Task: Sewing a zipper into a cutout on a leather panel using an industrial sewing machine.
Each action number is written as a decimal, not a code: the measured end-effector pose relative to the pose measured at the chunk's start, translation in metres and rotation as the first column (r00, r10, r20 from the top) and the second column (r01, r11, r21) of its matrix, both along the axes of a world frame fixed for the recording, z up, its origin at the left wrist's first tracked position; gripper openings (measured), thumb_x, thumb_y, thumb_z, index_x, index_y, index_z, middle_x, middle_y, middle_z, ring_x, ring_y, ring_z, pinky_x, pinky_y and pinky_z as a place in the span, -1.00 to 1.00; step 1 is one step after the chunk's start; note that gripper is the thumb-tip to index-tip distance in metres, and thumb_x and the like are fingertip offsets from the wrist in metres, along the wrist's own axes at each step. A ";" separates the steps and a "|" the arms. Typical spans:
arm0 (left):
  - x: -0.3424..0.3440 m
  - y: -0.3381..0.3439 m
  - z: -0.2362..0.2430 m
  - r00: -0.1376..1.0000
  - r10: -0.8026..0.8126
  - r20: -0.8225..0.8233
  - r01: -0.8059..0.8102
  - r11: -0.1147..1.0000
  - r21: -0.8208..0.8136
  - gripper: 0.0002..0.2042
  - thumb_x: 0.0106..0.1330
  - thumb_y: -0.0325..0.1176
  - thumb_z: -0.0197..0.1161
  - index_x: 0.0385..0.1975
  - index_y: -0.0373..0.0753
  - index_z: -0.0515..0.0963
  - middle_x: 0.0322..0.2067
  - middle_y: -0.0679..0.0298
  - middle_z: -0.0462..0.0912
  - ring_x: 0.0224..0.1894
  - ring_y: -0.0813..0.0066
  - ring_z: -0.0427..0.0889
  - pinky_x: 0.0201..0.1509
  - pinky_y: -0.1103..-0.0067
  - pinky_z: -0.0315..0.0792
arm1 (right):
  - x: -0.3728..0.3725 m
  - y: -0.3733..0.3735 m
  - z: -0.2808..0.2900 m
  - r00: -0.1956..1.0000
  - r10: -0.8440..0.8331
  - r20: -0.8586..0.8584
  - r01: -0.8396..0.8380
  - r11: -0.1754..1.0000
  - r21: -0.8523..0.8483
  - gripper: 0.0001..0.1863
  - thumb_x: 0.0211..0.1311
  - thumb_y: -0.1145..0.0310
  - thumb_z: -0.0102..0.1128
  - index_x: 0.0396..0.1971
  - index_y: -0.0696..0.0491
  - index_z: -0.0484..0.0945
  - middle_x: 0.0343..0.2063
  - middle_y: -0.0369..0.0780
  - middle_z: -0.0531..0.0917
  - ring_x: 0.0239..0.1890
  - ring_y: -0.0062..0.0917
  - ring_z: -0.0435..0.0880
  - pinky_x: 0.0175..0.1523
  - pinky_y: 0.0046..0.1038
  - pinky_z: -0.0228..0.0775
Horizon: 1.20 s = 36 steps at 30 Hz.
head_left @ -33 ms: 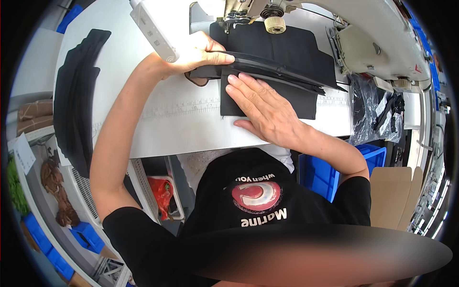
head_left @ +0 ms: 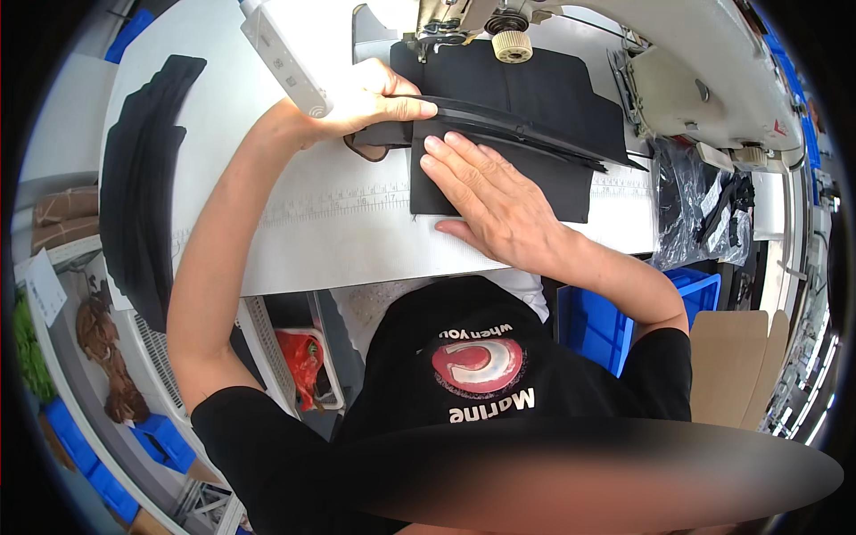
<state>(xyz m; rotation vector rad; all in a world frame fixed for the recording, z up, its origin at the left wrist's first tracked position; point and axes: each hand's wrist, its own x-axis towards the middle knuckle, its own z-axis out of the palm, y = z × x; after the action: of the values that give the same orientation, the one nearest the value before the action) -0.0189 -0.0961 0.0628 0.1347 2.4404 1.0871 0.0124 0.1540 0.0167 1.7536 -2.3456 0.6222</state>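
Observation:
My left hand [head_left: 370, 96] pinches the left end of a folded black fabric piece [head_left: 508, 125], thumb on top and the other fingers partly hidden. My right hand [head_left: 499, 201] lies flat, fingers stretched out, on the near flap of that black fabric just below its raised fold. A dark loop-like end of the piece sticks out beneath my left wrist. The fabric's far panel spreads under the sewing machine [head_left: 446, 31], close to its needle area.
A stack of black fabric pieces [head_left: 143, 178] lies along the left of the white table [head_left: 312, 241], which has a printed ruler. To the right is a clear plastic bag [head_left: 678, 214] with dark contents. A blue bin [head_left: 593, 325] and a cardboard box [head_left: 731, 366] stand below.

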 end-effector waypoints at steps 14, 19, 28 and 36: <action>0.003 0.001 0.000 0.992 0.046 0.121 -0.072 0.972 0.225 -0.63 0.20 -0.05 0.37 -0.57 -0.27 0.60 -0.70 0.40 0.49 -0.64 0.73 0.45 -0.61 0.67 0.33 | -0.001 -0.004 -0.003 0.999 -0.009 0.032 0.007 0.998 0.062 -0.29 0.15 0.11 0.27 0.22 0.19 0.31 0.24 -0.04 0.37 0.33 -0.26 0.30 0.34 -0.23 0.22; 0.003 -0.001 -0.003 0.993 -0.113 0.046 0.105 0.984 0.145 -0.68 0.10 -0.10 0.46 -0.53 -0.26 0.62 -0.71 0.35 0.51 -0.66 0.72 0.43 -0.59 0.67 0.30 | -0.004 -0.005 0.001 0.999 -0.019 0.031 0.017 0.999 0.048 -0.31 0.15 0.13 0.28 0.21 0.19 0.31 0.24 -0.05 0.37 0.33 -0.27 0.31 0.34 -0.23 0.23; 0.055 0.017 -0.042 0.354 -0.106 -0.929 0.141 0.988 -0.059 -0.86 0.07 -0.54 0.25 -0.36 -0.35 0.61 -0.47 0.25 0.55 -0.46 0.44 0.54 -0.44 0.54 0.48 | -0.024 0.031 0.003 0.978 0.050 0.200 -0.095 0.971 0.221 -0.58 0.15 0.36 0.24 0.04 0.10 0.53 -0.01 -0.10 0.60 0.07 -0.31 0.59 0.13 -0.31 0.46; 0.075 0.027 -0.049 0.339 -0.361 -0.869 0.056 0.930 -0.364 -0.73 -0.05 -0.57 0.25 -0.27 -0.33 0.62 -0.35 0.23 0.62 -0.38 0.39 0.63 -0.20 0.47 0.58 | -0.147 0.103 0.022 -0.215 0.118 0.969 0.536 0.844 0.016 -0.54 0.33 0.03 0.12 -0.11 0.18 0.59 -0.26 -0.22 0.67 -0.29 -0.64 0.67 -0.16 -0.55 0.55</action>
<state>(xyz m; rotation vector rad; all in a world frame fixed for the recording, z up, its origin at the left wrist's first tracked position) 0.0561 -0.0690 0.0133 1.2987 3.3725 0.5326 -0.1351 0.2569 0.0386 0.1344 -2.4530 3.0751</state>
